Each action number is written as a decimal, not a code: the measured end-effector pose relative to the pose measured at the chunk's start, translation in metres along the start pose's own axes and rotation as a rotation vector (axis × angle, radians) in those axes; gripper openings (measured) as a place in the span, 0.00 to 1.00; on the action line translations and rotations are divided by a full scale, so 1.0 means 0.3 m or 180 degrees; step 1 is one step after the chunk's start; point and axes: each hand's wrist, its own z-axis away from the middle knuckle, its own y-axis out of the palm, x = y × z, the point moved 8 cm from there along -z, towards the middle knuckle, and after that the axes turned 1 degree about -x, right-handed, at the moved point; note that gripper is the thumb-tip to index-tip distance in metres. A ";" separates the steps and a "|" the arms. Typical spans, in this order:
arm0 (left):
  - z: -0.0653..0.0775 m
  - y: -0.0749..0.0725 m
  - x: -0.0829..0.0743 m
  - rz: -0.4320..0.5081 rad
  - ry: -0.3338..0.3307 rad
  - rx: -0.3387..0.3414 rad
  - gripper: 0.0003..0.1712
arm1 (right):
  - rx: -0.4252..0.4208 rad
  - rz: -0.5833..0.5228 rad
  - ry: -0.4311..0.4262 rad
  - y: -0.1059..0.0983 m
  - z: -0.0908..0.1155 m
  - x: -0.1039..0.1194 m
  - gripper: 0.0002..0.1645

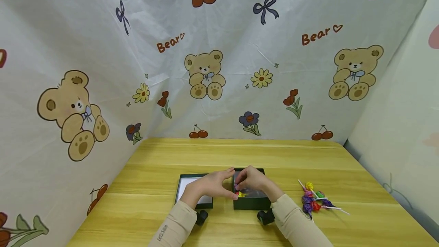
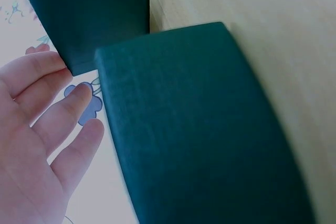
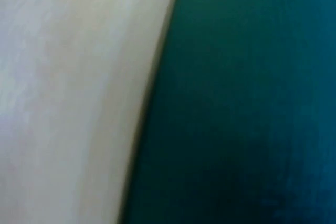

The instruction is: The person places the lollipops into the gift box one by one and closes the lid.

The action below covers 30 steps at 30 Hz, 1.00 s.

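Box between white-lined box, left, and lollipops, right | my left hand loosely spread at its left edge | my right hand over candy inside, grip I cannot tell

A white cloth printed with 3 bears hangs behind a yellow wood-grain table.
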 end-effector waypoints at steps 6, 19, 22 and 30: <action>0.000 0.004 0.004 -0.0002 0.0028 0.0006 0.54 | -0.0053 0.0053 0.0086 0.005 0.000 -0.010 0.02; -0.006 0.006 0.006 -0.0009 0.0053 0.0001 0.54 | -0.0140 0.0104 0.0169 -0.006 0.003 -0.011 0.02; -0.005 0.009 0.006 0.0006 0.0057 0.0010 0.55 | -0.0186 0.0174 0.0186 -0.009 0.009 -0.009 0.02; 0.004 0.004 0.007 0.0050 0.0027 -0.0002 0.54 | -0.0316 0.0313 0.0155 -0.033 0.034 0.037 0.03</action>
